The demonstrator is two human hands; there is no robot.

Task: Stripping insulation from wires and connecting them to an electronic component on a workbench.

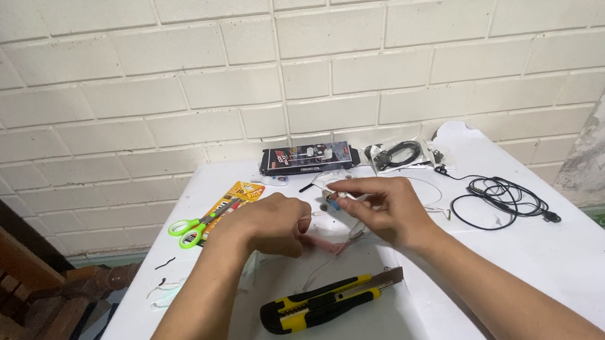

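While right hand (385, 210) pinches small plug (333, 198) — clear bag (400, 155) holds black cable (396, 154).

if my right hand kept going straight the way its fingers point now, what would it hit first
Probably the left hand. The right hand points leftward across the white table, pinching a small earbud piece, and the left fingers sit just beyond it. Depth is hard to judge.

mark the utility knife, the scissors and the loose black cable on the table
utility knife (325, 303), head view, on the yellow-and-black handle.
scissors (190, 229), head view, on the green finger loops.
black cable (500, 200), head view, on the coiled loops at the right of the white table.
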